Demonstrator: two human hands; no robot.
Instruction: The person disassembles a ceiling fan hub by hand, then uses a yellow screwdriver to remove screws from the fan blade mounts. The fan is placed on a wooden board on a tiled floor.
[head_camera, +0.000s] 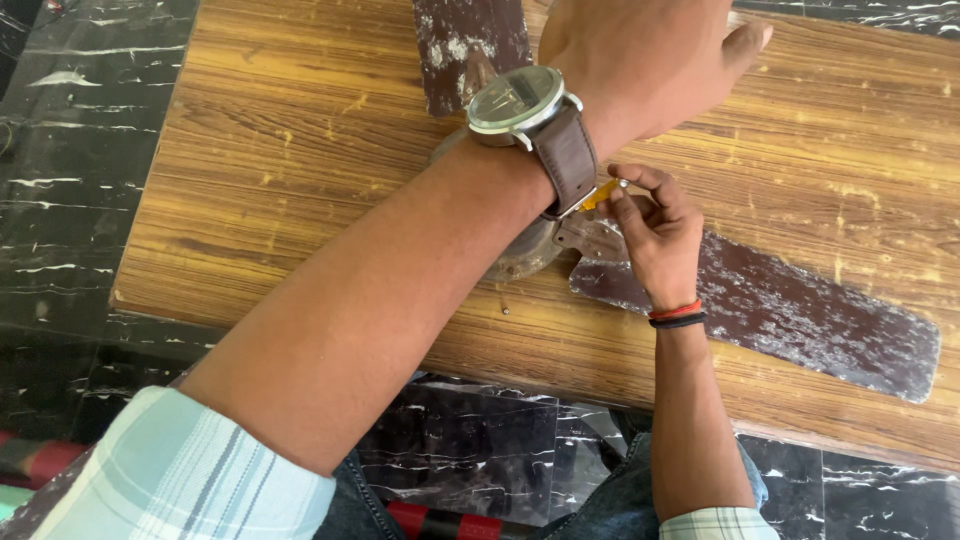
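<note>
A worn ceiling fan lies on a wooden table (300, 150). Its round metal motor hub (525, 255) is mostly hidden under my left forearm. One dark brown, scuffed blade (800, 315) stretches to the right and another blade (465, 45) points away at the top. My right hand (655, 235), with red and black bands at the wrist, pinches a small yellow-handled screwdriver (600, 193) at the metal blade bracket (590, 240) beside the hub. My left hand (640, 60), with a large brown-strapped watch (520, 105) on its wrist, reaches across and rests palm down beyond the hub; its fingers are hidden.
A tiny screw-like piece (505, 311) lies on the table near the front edge, just below the hub. Dark marbled floor (70, 180) surrounds the table. My knees in jeans (610, 500) sit under the front edge.
</note>
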